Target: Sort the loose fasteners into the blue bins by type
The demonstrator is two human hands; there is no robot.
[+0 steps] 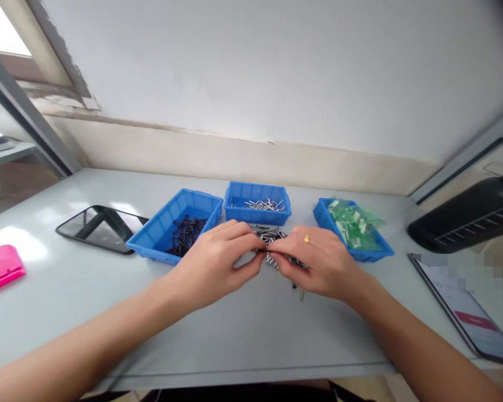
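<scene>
My left hand [222, 257] and my right hand [318, 259] meet fingertip to fingertip above the table. Each pinches a thin dark screw [266, 250], mostly covered by the fingers. Beneath and behind them lies a loose pile of silver and dark screws [272, 231], partly hidden by my right hand, which wears a gold ring. To the left, a blue bin [151, 237] holds black screws [186, 234]. A second blue bin [255, 215] behind the pile contains silver pins or screws [268, 205].
A blue tray [371, 257] with green plastic packets [354, 223] stands to the right. Farther right are a black bottle [465, 215] and a phone or tablet [461, 307]. A black-rimmed glossy panel [100, 226] and a pink plastic object [2, 268] lie at left. The wall [255, 151] bounds the back.
</scene>
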